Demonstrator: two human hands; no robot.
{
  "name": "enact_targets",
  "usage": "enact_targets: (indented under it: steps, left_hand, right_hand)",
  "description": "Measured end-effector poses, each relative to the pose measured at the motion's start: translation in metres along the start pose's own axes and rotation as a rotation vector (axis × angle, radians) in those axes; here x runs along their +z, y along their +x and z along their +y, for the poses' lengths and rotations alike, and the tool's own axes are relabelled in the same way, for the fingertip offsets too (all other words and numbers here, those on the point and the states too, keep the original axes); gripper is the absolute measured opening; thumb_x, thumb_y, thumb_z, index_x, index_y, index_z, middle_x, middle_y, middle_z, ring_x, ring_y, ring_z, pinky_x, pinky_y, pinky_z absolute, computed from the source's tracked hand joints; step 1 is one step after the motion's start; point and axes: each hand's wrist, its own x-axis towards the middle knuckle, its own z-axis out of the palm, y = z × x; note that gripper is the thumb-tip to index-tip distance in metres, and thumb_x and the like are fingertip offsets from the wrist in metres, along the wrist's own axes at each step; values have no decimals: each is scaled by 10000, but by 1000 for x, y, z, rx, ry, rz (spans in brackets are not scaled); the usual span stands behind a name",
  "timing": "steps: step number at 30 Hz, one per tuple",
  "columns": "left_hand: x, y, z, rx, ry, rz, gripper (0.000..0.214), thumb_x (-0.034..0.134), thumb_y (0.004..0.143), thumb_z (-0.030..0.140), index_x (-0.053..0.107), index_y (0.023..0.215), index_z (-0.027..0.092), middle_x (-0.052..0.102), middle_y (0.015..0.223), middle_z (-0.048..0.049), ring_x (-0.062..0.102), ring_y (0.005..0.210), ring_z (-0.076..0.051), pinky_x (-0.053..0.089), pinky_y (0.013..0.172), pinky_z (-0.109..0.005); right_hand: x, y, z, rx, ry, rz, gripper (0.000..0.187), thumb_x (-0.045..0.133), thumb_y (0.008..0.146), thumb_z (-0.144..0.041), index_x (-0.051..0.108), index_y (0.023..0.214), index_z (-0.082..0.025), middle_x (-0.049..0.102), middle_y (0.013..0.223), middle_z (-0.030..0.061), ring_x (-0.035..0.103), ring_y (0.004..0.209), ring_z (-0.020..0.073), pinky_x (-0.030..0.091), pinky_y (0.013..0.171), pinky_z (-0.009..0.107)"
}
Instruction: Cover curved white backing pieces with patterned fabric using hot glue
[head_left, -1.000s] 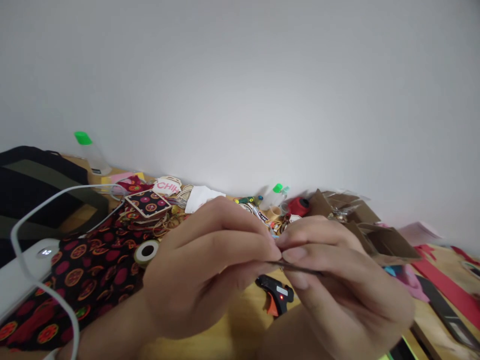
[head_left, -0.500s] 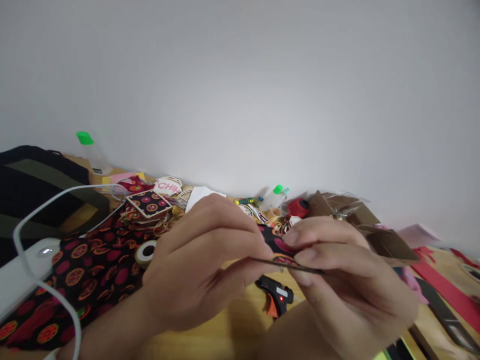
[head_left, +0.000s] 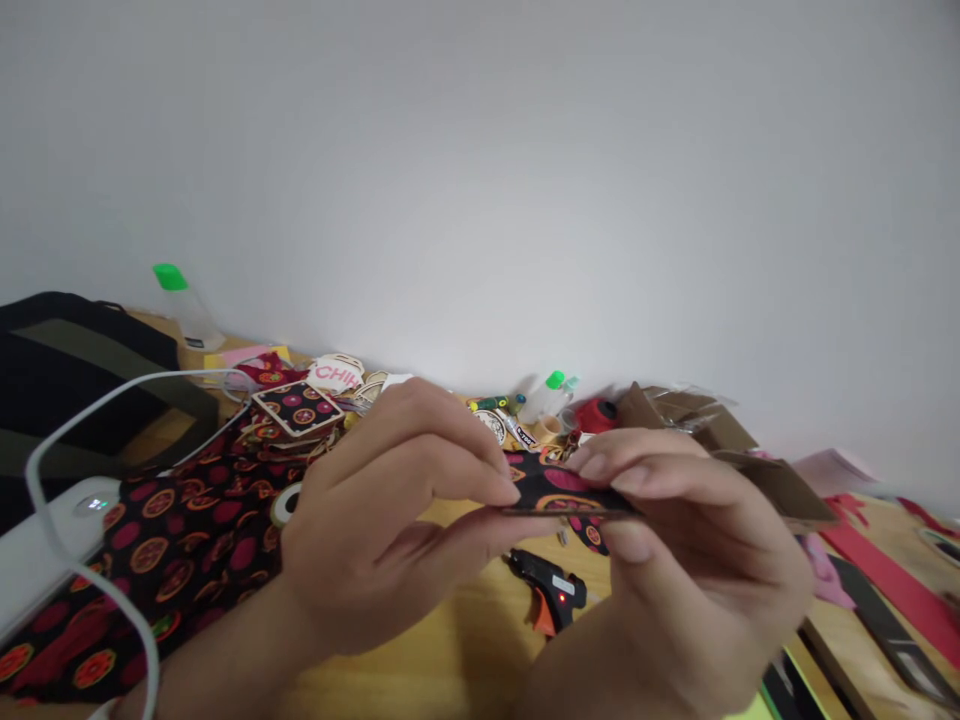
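Between my two hands is a thin, fabric-covered panel (head_left: 551, 490), black with a fruit print in red and orange, held nearly edge-on above the table. My left hand (head_left: 405, 520) pinches its left end between thumb and fingers. At the right end, my right hand (head_left: 697, 540) has its fingertips on the top and the thumb at the near edge. Part of the panel lies hidden under the right fingers. Below the hands a black glue gun (head_left: 555, 590) with an orange trigger and a lit red light rests on the wooden table (head_left: 420, 665).
Printed fabric (head_left: 172, 550) and a roll of tape (head_left: 286, 504) lie left, near a white device (head_left: 67, 520) and its cable (head_left: 45, 450). Fabric-covered pieces (head_left: 300, 408) are stacked behind. A cardboard box (head_left: 780, 490) and red ribbon (head_left: 900, 580) are right. Bottles (head_left: 547, 395) stand along the wall.
The panel has tilted so that more of its printed top shows. My right hand has shifted slightly left and its fingers have moved on the panel; my left hand has lowered a little.
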Motion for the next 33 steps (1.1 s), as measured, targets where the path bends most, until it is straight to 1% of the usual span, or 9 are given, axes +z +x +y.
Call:
enact_targets:
  steps: [7, 12, 14, 17, 20, 23, 26, 30, 33]
  left_hand:
    - [-1, -1, 0, -39, 10, -19, 180, 781, 813, 285, 610, 769, 247, 626, 744, 43, 612, 698, -99, 502, 658, -276]
    - [-1, -4, -3, 9, 83, -1, 154, 765, 817, 243, 613, 797, 253, 645, 771, 38, 609, 717, -113, 514, 664, -298]
    - [-1, -5, -6, 9, 111, 27, 157, 770, 805, 220, 616, 804, 252, 646, 775, 36, 608, 724, -117, 519, 661, -300]
    - [-1, -6, -10, -41, 87, 81, 173, 767, 782, 154, 628, 826, 248, 650, 790, 34, 614, 735, -122, 524, 648, -299]
    - [-1, -8, -13, -202, -1, 171, 148, 747, 798, 174, 658, 860, 274, 666, 809, 37, 637, 759, -141, 544, 656, -308]
    - [-3, -7, -17, -431, -148, 201, 99, 753, 810, 249, 686, 857, 305, 676, 774, 59, 631, 688, -122, 529, 570, -255]
    - [-5, -3, -21, -613, -367, 183, 65, 751, 814, 321, 701, 836, 286, 647, 672, 83, 566, 545, -69, 413, 421, -177]
    - [-3, 5, -23, -834, -647, 114, 192, 777, 767, 372, 672, 846, 233, 617, 595, 69, 550, 458, -72, 377, 350, -153]
    - [0, 9, -21, -993, -772, 75, 261, 785, 747, 403, 631, 815, 204, 534, 539, 80, 434, 363, -43, 333, 315, -146]
  right_hand:
    - [5, 0, 1, 142, 75, 157, 198, 662, 764, -5, 656, 828, -192, 660, 827, -8, 631, 819, 126, 522, 746, 284]
    - [7, 1, -1, 213, 170, 235, 176, 630, 770, -58, 552, 674, -183, 537, 695, -22, 537, 703, 104, 454, 638, 254]
    - [5, 4, 0, 293, 344, 200, 196, 613, 767, -117, 484, 638, -190, 438, 631, -40, 476, 625, 91, 413, 566, 235]
    - [0, 10, 2, 383, 724, 15, 274, 573, 762, -208, 337, 622, -210, 306, 585, -64, 374, 523, 72, 318, 449, 208]
    - [-1, 14, 5, 420, 1009, -110, 310, 516, 786, -260, 254, 624, -221, 262, 574, -70, 317, 494, 65, 265, 407, 195]
    - [1, 14, 8, 454, 1142, -136, 285, 470, 812, -278, 253, 634, -225, 270, 583, -66, 327, 510, 68, 279, 425, 189]
    - [4, 11, 11, 485, 1197, -126, 261, 459, 814, -271, 268, 643, -225, 281, 595, -62, 337, 527, 72, 300, 455, 190]
    - [7, 9, 13, 526, 1285, -102, 244, 461, 813, -257, 281, 649, -227, 294, 600, -62, 341, 528, 74, 312, 467, 188]
    - [11, 8, 14, 548, 1343, -90, 235, 452, 815, -262, 288, 650, -227, 297, 599, -61, 340, 526, 75, 316, 469, 182]
